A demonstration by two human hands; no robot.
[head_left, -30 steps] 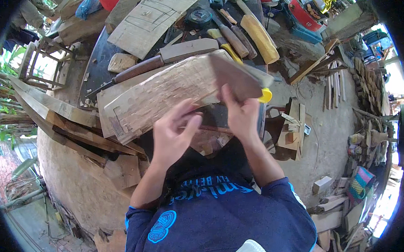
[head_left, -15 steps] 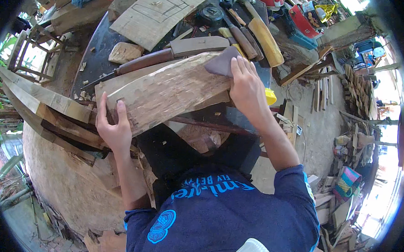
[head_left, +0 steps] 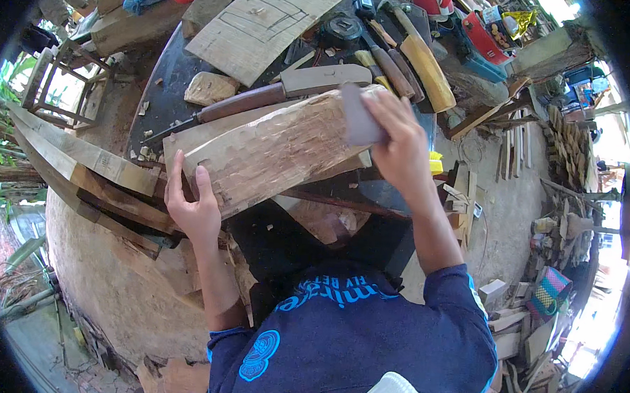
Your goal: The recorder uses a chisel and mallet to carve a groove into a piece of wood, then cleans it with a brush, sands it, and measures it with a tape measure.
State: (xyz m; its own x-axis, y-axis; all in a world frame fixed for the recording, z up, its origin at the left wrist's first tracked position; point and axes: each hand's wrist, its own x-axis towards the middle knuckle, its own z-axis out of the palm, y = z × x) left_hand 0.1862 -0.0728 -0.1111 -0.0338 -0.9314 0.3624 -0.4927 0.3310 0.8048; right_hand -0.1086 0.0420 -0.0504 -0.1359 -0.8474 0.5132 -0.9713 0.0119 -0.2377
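A long, rough-hewn pale wooden block (head_left: 271, 149) lies slanted across the dark tabletop (head_left: 165, 84) on a flatter board (head_left: 180, 134). My left hand (head_left: 192, 195) is closed around the block's left end, thumb and fingers at its edges. My right hand (head_left: 401, 147) presses a dark grey sheet (head_left: 357, 117), like sandpaper, onto the block's right end, fingers bent over it and slightly blurred. Just behind the block lies a wooden-handled tool (head_left: 242, 102). A yellow object (head_left: 436, 164) shows beside my right hand.
Behind are a marked board (head_left: 259, 22), tape measure (head_left: 341, 30), brush (head_left: 370, 64), hammer (head_left: 400, 21) and yellow wooden piece (head_left: 429, 71). Curved timbers (head_left: 98, 166) project at left. A red container (head_left: 483, 39), stacked offcuts (head_left: 574, 144) and woven basket (head_left: 550, 291) stand at right.
My left hand has moved from loose in front of the block to its left end. My right hand has brought the sheet down onto the right end and shifted it slightly right.
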